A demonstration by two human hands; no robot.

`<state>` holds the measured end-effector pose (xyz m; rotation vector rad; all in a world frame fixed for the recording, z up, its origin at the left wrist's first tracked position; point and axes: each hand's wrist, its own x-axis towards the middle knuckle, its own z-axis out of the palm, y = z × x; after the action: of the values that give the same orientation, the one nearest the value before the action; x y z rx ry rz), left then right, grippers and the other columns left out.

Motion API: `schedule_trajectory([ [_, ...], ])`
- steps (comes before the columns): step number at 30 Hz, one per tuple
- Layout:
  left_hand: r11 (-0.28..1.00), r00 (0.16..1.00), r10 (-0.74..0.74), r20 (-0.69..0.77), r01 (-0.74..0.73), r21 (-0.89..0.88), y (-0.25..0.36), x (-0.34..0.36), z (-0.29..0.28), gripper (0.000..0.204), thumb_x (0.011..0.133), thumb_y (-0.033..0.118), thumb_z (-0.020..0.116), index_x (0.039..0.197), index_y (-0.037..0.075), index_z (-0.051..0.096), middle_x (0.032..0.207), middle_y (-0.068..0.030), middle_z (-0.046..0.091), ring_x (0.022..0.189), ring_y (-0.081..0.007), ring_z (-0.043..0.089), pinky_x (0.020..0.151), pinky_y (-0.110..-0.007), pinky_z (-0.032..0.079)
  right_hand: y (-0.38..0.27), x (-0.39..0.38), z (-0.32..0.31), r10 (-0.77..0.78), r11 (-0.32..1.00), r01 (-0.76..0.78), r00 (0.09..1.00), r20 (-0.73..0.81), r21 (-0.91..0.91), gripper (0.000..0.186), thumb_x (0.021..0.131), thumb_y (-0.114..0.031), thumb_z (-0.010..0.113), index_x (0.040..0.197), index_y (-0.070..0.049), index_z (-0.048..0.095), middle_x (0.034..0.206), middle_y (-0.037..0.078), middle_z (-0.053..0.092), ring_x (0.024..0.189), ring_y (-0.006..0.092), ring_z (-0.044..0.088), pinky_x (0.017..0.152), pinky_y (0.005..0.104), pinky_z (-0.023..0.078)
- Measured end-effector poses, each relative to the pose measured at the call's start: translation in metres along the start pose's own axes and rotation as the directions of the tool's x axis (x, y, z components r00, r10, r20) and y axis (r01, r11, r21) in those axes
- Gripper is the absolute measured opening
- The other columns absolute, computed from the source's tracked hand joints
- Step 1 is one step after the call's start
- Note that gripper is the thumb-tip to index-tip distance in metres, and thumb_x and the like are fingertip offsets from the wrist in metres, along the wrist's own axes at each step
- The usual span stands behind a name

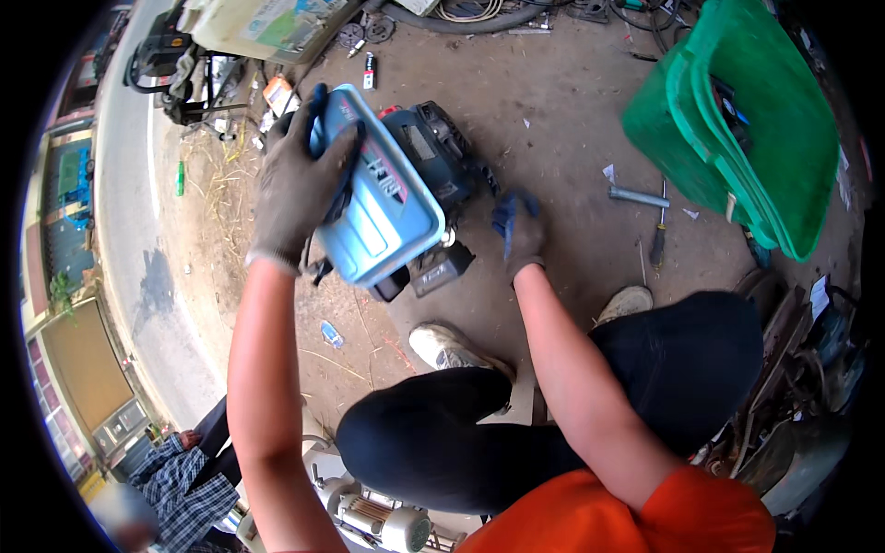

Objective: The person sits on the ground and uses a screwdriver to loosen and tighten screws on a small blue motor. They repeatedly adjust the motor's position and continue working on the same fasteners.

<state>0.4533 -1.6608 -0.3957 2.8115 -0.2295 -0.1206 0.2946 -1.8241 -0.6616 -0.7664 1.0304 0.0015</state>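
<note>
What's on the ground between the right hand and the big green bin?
In the head view, a metal tube and a screwdriver lie between the right hand and the green bin, with small pale scraps nearby.

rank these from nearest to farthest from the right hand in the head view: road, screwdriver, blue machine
From the right hand:
1. Blue machine: just to its left, its dark side nearest the fingers.
2. Screwdriver: to its right, on the ground near the green bin.
3. Road: far left, well beyond the machine.
</note>
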Motion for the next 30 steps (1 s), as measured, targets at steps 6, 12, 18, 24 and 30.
schedule_trajectory([
  [6, 0.982, 0.991, 0.135, -0.008, -0.132, 0.135, 0.033, -0.013, 0.019, 0.080, 0.085, 0.042, 0.081, 0.153, 0.015, 0.050, 0.151, -0.0302, 0.045, 0.145, -0.0464, 0.038, 0.117, -0.053, 0.036, -0.073, -0.016, 0.027, -0.066, 0.974, 0.115, 0.967, 0.245, -0.194, 0.036, 0.100, -0.030, 0.069, 0.127, -0.007, 0.067, 0.112, 0.004, 0.072, 0.100, 0.0153, 0.068, 0.089, 0.0298, 0.054],
  [12, 0.996, 0.989, -0.009, -0.150, 0.023, 0.089, 0.027, -0.015, 0.028, 0.076, 0.079, 0.046, 0.083, 0.144, 0.014, 0.059, 0.156, -0.0259, 0.044, 0.145, -0.0481, 0.037, 0.118, -0.057, 0.033, -0.116, -0.020, 0.045, 0.242, 0.848, -0.077, 0.936, 0.255, -0.524, 0.027, 0.097, -0.025, 0.071, 0.111, -0.003, 0.068, 0.086, 0.002, 0.065, 0.076, 0.0085, 0.056, 0.066, 0.0264, 0.047],
  [18, 0.987, 0.993, -0.051, -0.108, 0.067, 0.149, 0.031, -0.011, 0.023, 0.078, 0.077, 0.048, 0.082, 0.146, 0.019, 0.058, 0.157, -0.0227, 0.043, 0.147, -0.0468, 0.034, 0.119, -0.059, 0.029, -0.182, -0.055, 0.020, 0.414, 0.633, 0.009, 0.841, 0.349, -0.774, 0.039, 0.090, -0.037, 0.071, 0.111, -0.004, 0.070, 0.086, 0.011, 0.072, 0.076, 0.0201, 0.064, 0.076, 0.0367, 0.053],
  [24, 0.968, 0.991, -0.120, -0.061, 0.131, 0.214, 0.042, -0.007, 0.020, 0.084, 0.075, 0.050, 0.082, 0.149, 0.024, 0.053, 0.159, -0.0211, 0.041, 0.148, -0.0464, 0.033, 0.120, -0.059, 0.029, -0.222, -0.080, 0.065, 0.371, 0.247, 0.121, 0.905, 0.210, -0.961, 0.060, 0.089, -0.055, 0.063, 0.117, -0.002, 0.071, 0.114, 0.022, 0.073, 0.110, 0.0391, 0.069, 0.096, 0.0445, 0.053],
  [30, 0.970, 0.985, -0.175, 0.004, 0.172, 0.172, 0.050, -0.007, 0.017, 0.085, 0.074, 0.043, 0.087, 0.149, 0.021, 0.054, 0.160, -0.0219, 0.040, 0.150, -0.0448, 0.029, 0.122, -0.055, 0.025, -0.214, -0.067, 0.064, 0.333, 0.117, 0.082, 0.936, 0.117, -0.990, 0.057, 0.093, -0.050, 0.059, 0.108, 0.003, 0.074, 0.111, 0.027, 0.072, 0.108, 0.0440, 0.068, 0.095, 0.0471, 0.053],
])
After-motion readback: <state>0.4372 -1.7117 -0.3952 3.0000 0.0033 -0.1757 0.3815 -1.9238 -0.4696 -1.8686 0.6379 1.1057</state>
